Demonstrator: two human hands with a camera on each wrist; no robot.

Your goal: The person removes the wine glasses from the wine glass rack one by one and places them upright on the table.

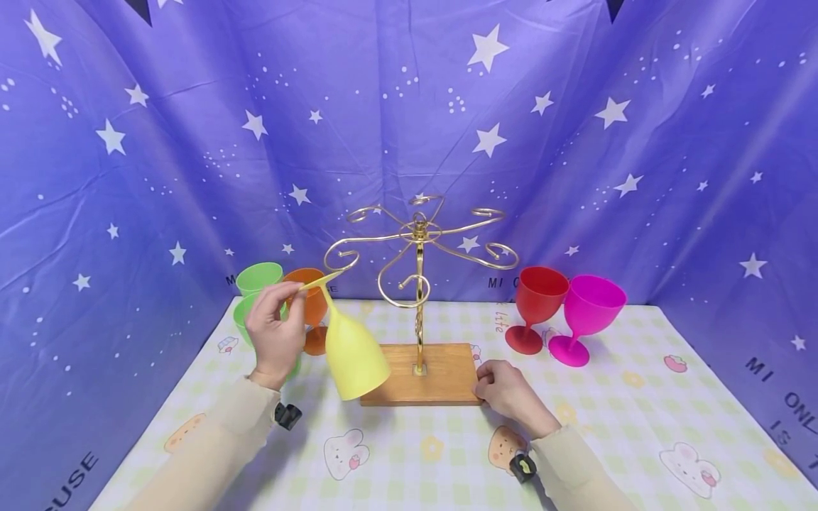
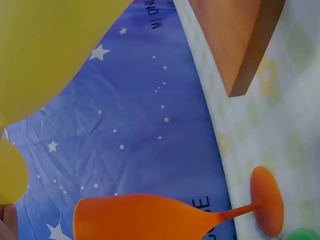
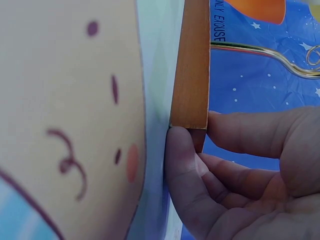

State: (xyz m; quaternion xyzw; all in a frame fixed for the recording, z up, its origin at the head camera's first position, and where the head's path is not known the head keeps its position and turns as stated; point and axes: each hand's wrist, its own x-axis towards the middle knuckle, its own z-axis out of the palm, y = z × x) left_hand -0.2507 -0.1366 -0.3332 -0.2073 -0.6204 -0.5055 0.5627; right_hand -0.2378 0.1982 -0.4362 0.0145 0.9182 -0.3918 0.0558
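My left hand (image 1: 277,330) pinches the foot of a yellow plastic goblet (image 1: 353,355), which hangs upside down and tilted, its mouth towards the lower right. The goblet's foot is right by the leftmost curl of a gold wire glass rack (image 1: 420,312). Large and close, the yellow bowl (image 2: 45,55) fills the upper left of the left wrist view. The rack's post stands on a rectangular wooden base (image 1: 447,387). At that base's right end, my right hand (image 1: 508,389) grips the front corner, thumb and fingers (image 3: 182,160) on either side of the wood.
Behind my left hand stand an orange goblet (image 1: 313,312) and two green goblets (image 1: 258,277), partly hidden. A red goblet (image 1: 541,298) and a magenta goblet (image 1: 593,305) stand upright to the right. A checked cloth (image 1: 409,475) covers the table; a starry blue curtain (image 1: 358,156) surrounds it.
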